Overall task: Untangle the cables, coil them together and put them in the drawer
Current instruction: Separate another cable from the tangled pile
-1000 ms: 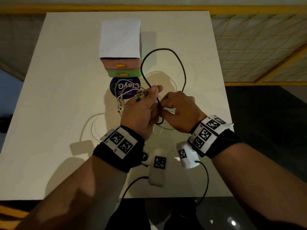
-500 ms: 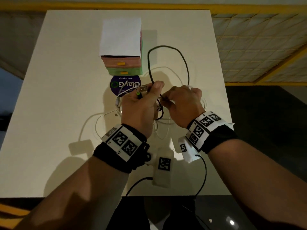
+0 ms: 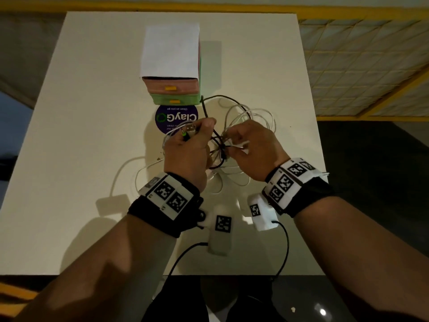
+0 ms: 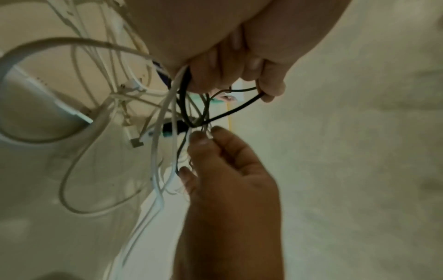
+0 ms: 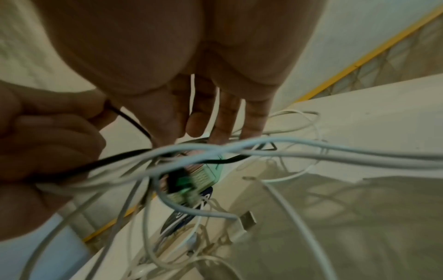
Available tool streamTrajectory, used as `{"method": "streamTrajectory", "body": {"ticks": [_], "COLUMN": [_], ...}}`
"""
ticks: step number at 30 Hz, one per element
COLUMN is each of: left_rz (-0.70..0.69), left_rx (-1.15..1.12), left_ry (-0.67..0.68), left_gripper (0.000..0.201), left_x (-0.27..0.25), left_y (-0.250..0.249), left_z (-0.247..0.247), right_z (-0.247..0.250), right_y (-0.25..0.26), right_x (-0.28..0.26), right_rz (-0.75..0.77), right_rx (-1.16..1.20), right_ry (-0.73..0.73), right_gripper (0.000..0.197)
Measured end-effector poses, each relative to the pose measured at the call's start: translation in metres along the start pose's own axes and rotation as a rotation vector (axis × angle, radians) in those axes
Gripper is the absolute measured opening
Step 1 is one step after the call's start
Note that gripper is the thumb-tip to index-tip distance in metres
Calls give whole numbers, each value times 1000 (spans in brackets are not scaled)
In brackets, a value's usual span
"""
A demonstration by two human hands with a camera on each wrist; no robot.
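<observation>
Cables [image 3: 236, 126], one black and several white, are held in a tangled bunch above the middle of the head view, between the two hands. The left hand [image 3: 185, 154] is closed around the black cable [image 3: 209, 110] and some white ones, and two plugs [image 3: 189, 131] are pinched under its thumb at the top of the fist. The right hand [image 3: 253, 149] is seen just to the right of it, with thumb and fingertips pinching thin strands at the knot; in the left wrist view these fingers [image 4: 203, 140] are pressed together on the strands. More white loops [image 3: 130, 173] are lying on the surface at the left of the hands, and others rise to the upper right of the right hand.

A white table [image 3: 81, 112] fills most of the head view. A small drawer unit [image 3: 171, 66] is placed on it in the upper centre, with a white top, a pink drawer and a green drawer below, both closed and with yellow handles. A round dark blue sticker [image 3: 176, 117] is seen on the table just below the unit. Shadows of the arms fall on the lower left of the table. A yellow rail [image 3: 209, 5] runs along the top edge of the frame, and tiled panels with yellow frames [image 3: 362, 66] are seen at the upper right. A dark floor [image 3: 371, 182] is visible at the right.
</observation>
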State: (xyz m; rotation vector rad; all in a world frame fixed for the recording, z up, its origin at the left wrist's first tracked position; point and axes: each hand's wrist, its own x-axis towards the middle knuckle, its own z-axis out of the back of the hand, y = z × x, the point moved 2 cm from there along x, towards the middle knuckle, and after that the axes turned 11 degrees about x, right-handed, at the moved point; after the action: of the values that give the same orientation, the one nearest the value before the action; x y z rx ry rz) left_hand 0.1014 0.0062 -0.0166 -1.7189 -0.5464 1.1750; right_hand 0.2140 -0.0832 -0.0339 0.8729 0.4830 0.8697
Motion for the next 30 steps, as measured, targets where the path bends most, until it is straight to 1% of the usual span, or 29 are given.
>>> {"method": "streamTrajectory", "body": {"ticks": [2,5,8,10,12,15,17,19,21,22,24,25,28,30], "left_rz": [40,79,96,115,133,131,126,126,129,131,134,140,172,172], "left_rx": [-28,-49,-61,-82,-102,-115,-118,-117,-118,-123,-141,-148,-149,-151], "left_ry": [1,27,64,95,126,151,153,149,156,164,190,203,216,214], "left_gripper": [20,22,18,15,13,14,14,15,17,17,16,16,16,17], "left_x": [3,6,7,8,8,10,12,15,15,15,13,12,11,13], "left_y": [-1,1,4,6,7,10,13,14,14,14,12,12,11,10], "left_z": [3,3,2,0,-2,-2,0,2,1,-1,-5,-7,-10,-10], "right_z": [2,2,-4,-9,-12,-15,-17,-18,-17,-16,-13,-12,-13,-16], "right_y": [-6,-7,-4,-2,0,1,-1,-3,-3,-4,-6,-8,-10,-11], "right_x": [-5,-11,-9,-5,-3,-5,-6,-7,-9,-8,-7,-5,0,1], "right_rz": [-62,-95,-143,-149,-134,-69,15,70,46,-5,-89,-86,35,110], "right_rx": [34,61,81,26,-5,-2,-11,37,106,122,123,100,-23,-17], "right_ry": [-18,-33,7,44,38,-33,-63,-65,-59,-54,-30,-19,-26,-55], "right_gripper": [24,26,28,27,21,10,10,11,12,12,17,18,13,11]}}
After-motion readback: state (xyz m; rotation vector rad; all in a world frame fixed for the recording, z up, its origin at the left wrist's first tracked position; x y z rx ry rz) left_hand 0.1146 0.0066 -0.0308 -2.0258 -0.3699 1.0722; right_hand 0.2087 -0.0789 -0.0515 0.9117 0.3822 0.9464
